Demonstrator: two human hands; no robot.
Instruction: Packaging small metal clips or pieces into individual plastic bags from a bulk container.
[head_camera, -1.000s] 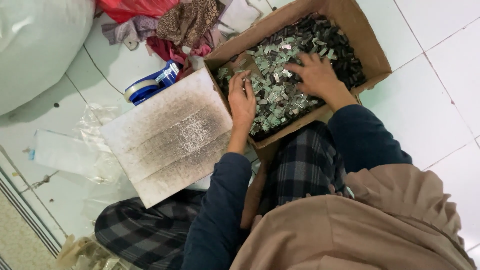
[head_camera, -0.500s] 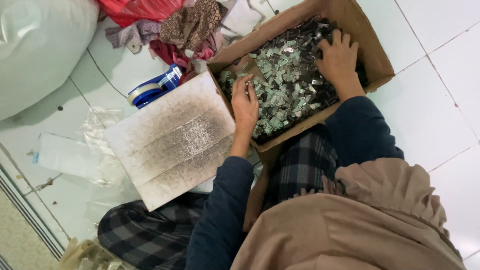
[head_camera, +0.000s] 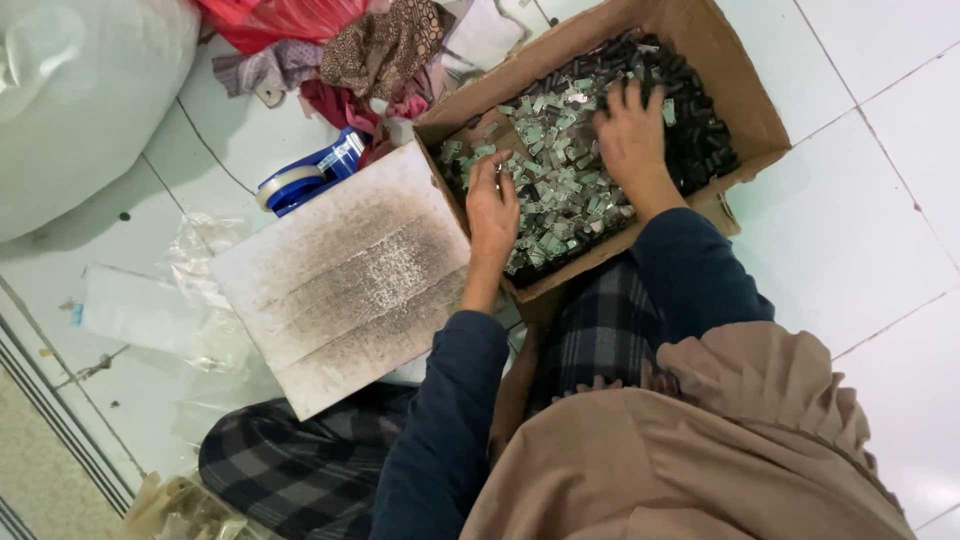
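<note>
An open cardboard box (head_camera: 745, 95) lies on the tiled floor in front of me. It is filled with several small silver-green pieces (head_camera: 560, 190) and small black pieces (head_camera: 700, 150). My left hand (head_camera: 493, 212) rests at the box's near left edge, its fingers curled on a few small pieces. My right hand (head_camera: 630, 135) lies palm down on the pile in the middle of the box, with its fingers spread among the pieces.
A stained white board (head_camera: 345, 275) lies left of the box, beside my left forearm. A blue tape dispenser (head_camera: 300, 180) and crumpled cloths (head_camera: 375, 50) sit beyond it. A large white sack (head_camera: 80, 100) fills the top left. Clear plastic bags (head_camera: 200, 290) lie at left.
My right hand reached to the far right of the box, then came back to the middle of the pile. My left hand stayed at the box's left edge.
</note>
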